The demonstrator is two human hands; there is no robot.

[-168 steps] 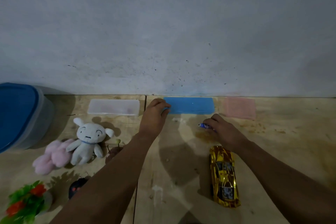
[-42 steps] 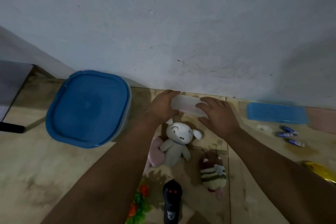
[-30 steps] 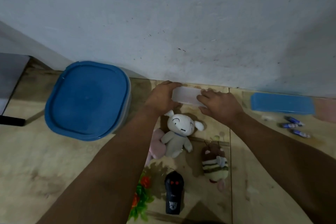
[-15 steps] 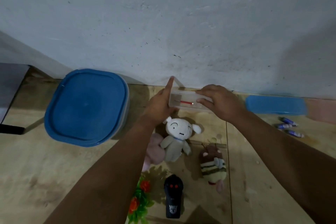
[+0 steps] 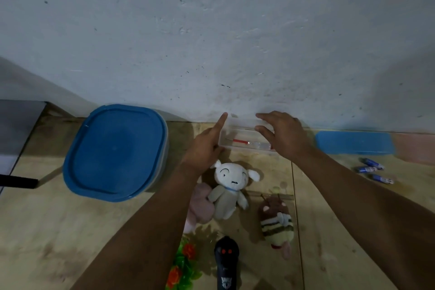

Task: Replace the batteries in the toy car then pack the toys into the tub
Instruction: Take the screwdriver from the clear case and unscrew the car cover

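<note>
A clear plastic box lies against the wall with its lid raised. Inside it is a red-handled screwdriver. My left hand grips the box's left end, index finger up along the lid edge. My right hand holds the lid at the right. Three blue batteries lie loose at the right. The tub, shut under a blue lid, stands at the left. The toy car is out of view.
A white plush, a pink plush, a striped bee plush, a black remote and a plastic flower lie below my hands. A blue case sits by the wall.
Both hands moved from the batteries and car to the clear box. Its lid, flat a second ago, now stands raised, showing the screwdriver inside.
</note>
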